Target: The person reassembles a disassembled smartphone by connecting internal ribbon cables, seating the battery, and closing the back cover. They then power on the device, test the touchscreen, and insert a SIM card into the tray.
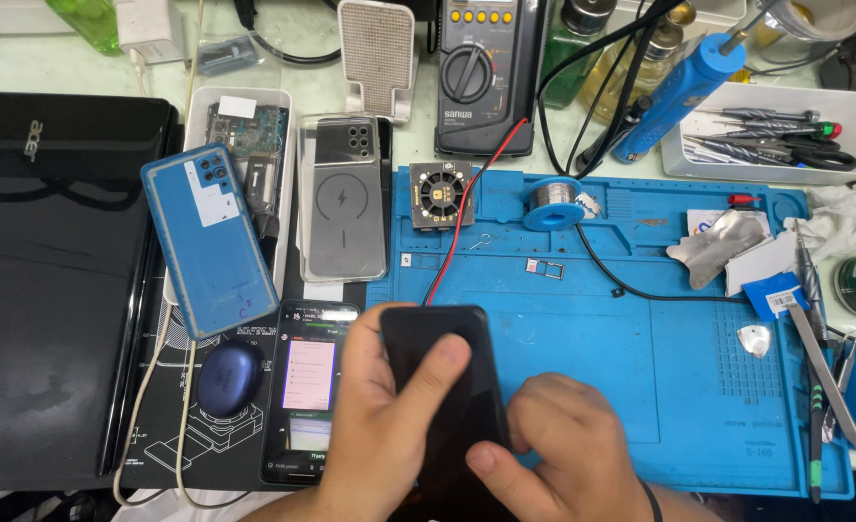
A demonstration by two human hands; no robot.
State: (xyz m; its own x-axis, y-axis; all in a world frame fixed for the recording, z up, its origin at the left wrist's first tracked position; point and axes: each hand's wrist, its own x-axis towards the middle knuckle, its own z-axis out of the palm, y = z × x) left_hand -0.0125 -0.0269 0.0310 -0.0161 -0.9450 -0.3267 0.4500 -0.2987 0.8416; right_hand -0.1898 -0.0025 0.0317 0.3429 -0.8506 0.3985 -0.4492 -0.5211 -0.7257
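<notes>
I'm over a cluttered bench with a blue repair mat point(698, 387) filling the right half. At 6 o'clock, on the mat's near-left corner, my left hand point(384, 435) grips a dark phone point(447, 396), thumb pressed across its glass. Its long axis runs roughly 12 to 6, top tilted slightly toward 11. My right hand point(563, 445) is curled shut against its lower right edge; the phone's bottom end is hidden, so I can't see what those fingers pinch.
</notes>
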